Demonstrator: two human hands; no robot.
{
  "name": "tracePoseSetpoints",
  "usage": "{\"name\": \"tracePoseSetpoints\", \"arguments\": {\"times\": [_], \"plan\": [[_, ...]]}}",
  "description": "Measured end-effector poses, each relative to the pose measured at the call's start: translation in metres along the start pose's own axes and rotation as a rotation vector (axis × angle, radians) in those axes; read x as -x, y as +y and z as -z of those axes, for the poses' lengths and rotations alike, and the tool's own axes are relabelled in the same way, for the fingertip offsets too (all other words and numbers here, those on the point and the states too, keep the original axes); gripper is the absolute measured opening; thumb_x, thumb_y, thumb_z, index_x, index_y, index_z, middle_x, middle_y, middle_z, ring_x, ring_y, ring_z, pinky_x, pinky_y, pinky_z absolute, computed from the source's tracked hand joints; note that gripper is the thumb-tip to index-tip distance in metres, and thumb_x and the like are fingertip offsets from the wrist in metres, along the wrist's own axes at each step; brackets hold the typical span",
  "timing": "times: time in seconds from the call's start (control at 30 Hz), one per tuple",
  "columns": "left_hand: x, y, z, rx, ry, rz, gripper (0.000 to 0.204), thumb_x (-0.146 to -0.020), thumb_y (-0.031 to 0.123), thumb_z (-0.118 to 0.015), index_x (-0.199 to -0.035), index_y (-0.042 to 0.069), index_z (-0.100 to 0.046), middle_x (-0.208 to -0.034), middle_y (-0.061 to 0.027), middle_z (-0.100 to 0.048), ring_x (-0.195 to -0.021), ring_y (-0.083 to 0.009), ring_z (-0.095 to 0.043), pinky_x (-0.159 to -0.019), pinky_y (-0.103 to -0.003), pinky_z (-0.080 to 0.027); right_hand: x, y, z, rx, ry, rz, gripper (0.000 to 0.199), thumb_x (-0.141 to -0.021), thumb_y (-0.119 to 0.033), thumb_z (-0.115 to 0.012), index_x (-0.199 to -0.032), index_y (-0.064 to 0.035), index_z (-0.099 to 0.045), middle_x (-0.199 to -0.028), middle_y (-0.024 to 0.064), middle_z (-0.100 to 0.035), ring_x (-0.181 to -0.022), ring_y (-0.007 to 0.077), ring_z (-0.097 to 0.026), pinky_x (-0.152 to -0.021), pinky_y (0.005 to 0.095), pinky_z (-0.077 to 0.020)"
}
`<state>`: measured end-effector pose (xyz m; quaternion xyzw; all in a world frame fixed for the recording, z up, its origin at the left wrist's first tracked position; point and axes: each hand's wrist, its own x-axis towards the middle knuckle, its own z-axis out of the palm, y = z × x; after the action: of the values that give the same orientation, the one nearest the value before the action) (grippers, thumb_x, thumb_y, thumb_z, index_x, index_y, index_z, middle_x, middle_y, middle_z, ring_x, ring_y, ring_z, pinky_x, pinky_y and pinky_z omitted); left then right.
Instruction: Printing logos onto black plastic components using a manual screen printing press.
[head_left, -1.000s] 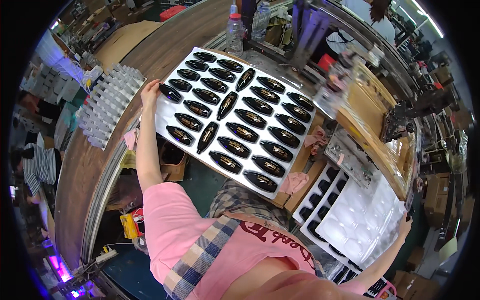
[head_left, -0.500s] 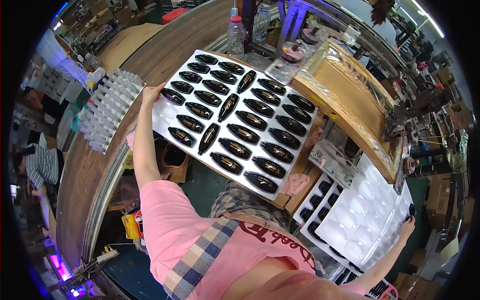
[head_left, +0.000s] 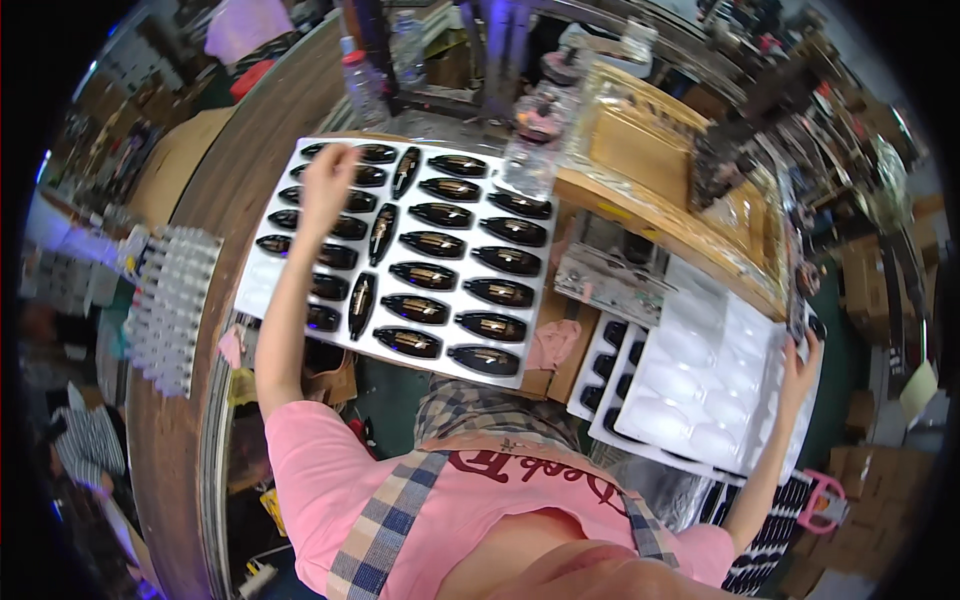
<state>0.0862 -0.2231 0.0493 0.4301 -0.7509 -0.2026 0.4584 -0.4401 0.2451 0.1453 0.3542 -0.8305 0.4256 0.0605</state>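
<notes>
Left hand (head_left: 328, 190) is over the far-left corner area of the filled white tray (head_left: 262, 288), forearm crossing its left side. Blurred, fingers look curled; cannot tell if it's pinching a piece.

Black oval pieces (head_left: 432, 244) sit in rows on that tray, most lying crosswise, one column turned lengthwise. Pockets by the near-left corner show bare white. Tray's left edge runs alongside the wooden worktop (head_left: 180, 440).

Right hand (head_left: 800, 362) is at the right edge of the second white tray (head_left: 680, 375), fingertips at a single dark piece (head_left: 817, 327). Pinch or just touch: cannot tell. More white trays with black pieces (head_left: 602, 367) show under that tray's left edge.

Wood-framed screen (head_left: 640, 140) stands beyond the second tray, metal fixture (head_left: 610, 275) just beside its far-left corner. Pink cloth (head_left: 553, 345) is between the trays. Rack of clear tubes (head_left: 175, 310) on the worktop.
</notes>
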Motion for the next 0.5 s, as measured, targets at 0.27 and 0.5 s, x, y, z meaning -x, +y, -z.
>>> {"name": "tracePoseSetpoints", "arguments": {"times": [0.27,0.5], "plan": [[-0.010,0.174,-0.163,0.286,-0.067,-1.004,0.025,-0.080,0.010,-0.052,-0.103,0.002,-0.052,-0.093,-0.0141,-0.059,-0.085,-0.0216,-0.058,-0.076,-0.029,-0.046,0.033,-0.136,-0.087,-0.153,-0.229,0.174,0.020,-0.076,-0.013,-0.063,-0.083,0.0045,-0.059,-0.072,0.0066,-0.058,-0.063,0.0116,-0.052,-0.056,0.0240,-0.0411],[-0.023,0.200,-0.182,0.516,-0.342,-0.343,0.022,-0.081,0.009,-0.052,-0.102,0.001,-0.052,-0.091,-0.0128,-0.060,-0.082,-0.0191,-0.058,-0.073,-0.028,-0.047,0.026,-0.161,-0.117,-0.179,-0.368,0.332,0.025,-0.071,-0.018,-0.068,-0.081,0.0029,-0.059,-0.076,0.0078,-0.059,-0.062,0.0156,-0.051,-0.058,0.0264,-0.0411]]}}
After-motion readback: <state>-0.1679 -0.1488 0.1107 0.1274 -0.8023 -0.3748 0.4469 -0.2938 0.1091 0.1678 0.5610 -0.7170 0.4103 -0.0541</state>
